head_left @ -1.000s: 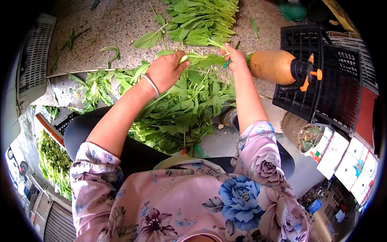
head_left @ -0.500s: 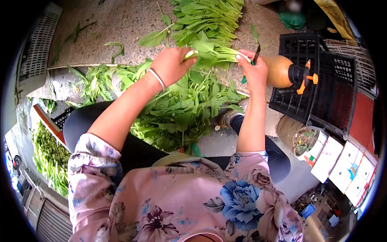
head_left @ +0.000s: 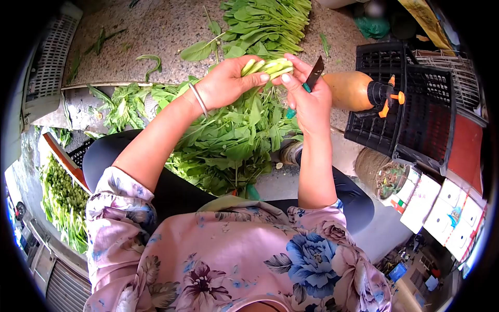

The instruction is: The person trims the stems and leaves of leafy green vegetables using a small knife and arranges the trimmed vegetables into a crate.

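My left hand (head_left: pixel 224 84) is closed around a small bunch of leafy greens (head_left: pixel 269 67), its pale cut stems pointing right. My right hand (head_left: pixel 313 104) grips a small knife (head_left: pixel 315 71) with a dark blade and green handle, blade tilted up and right. The fingertips of that hand also touch the stem ends. Below both hands lies a large loose heap of greens (head_left: pixel 234 140) between the knees. Just beyond them, a neat stack of greens (head_left: pixel 267 26) rests on the speckled worktop (head_left: pixel 171 31), stems to the right.
An orange spray bottle (head_left: pixel 345 91) lies on its side right of my right hand, against black plastic crates (head_left: pixel 377 104). A pale crate (head_left: pixel 49 57) stands at far left. More bundled greens (head_left: pixel 65 203) sit lower left. Loose leaves (head_left: pixel 197 51) are scattered on the worktop.
The bunch has turned so several stem ends now show between my hands. My right hand has moved left, close to my left, and the knife blade shows more fully.
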`<action>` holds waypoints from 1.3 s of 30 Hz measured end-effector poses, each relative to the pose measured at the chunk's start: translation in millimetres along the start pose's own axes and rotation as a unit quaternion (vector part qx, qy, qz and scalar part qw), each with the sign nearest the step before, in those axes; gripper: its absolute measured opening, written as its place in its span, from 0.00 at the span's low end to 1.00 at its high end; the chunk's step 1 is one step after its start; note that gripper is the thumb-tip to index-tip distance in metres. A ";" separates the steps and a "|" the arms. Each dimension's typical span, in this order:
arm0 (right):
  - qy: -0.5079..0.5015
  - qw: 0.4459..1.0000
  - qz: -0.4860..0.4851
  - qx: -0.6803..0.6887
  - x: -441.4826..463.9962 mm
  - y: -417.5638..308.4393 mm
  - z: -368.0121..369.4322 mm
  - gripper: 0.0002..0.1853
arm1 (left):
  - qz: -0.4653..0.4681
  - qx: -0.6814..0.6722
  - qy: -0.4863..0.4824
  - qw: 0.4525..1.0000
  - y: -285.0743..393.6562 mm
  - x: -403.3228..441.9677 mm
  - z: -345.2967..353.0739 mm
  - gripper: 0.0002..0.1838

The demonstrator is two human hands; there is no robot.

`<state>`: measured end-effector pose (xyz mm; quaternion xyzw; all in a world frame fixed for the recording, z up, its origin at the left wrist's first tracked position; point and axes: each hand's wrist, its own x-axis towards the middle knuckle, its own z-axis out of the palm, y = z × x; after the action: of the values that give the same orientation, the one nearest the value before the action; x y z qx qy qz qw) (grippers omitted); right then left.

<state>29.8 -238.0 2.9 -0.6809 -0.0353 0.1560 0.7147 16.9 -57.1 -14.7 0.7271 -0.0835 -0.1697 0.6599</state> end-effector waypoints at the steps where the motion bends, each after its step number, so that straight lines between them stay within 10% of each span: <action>1: 0.016 1.000 -0.017 0.019 0.2 1.8 3.0 0.20 | -0.017 -0.045 -0.011 0.999 4.6 -1.3 -0.6 0.19; 9: 0.117 0.988 -0.075 -0.067 -0.6 1.6 15.7 0.15 | -0.072 -0.236 -0.016 0.969 -2.1 -3.2 -4.8 0.11; 15: -0.035 0.989 -0.003 0.144 -9.1 -3.4 12.9 0.23 | -0.098 -0.236 -0.025 0.966 6.3 -10.7 -11.5 0.14; 32: 0.012 0.999 0.008 0.029 -17.5 4.5 2.7 0.19 | -0.108 -0.162 -0.122 0.973 8.7 -20.2 -21.2 0.14; 39: -0.138 0.988 0.001 0.068 -19.3 -7.3 6.3 0.21 | -0.127 -0.252 -0.196 0.939 10.4 -21.5 -18.5 0.24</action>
<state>11.1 -237.3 13.6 -0.6025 -0.1219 0.2509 0.7478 4.6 -33.6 -0.1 0.4940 -0.0727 -0.4069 0.7649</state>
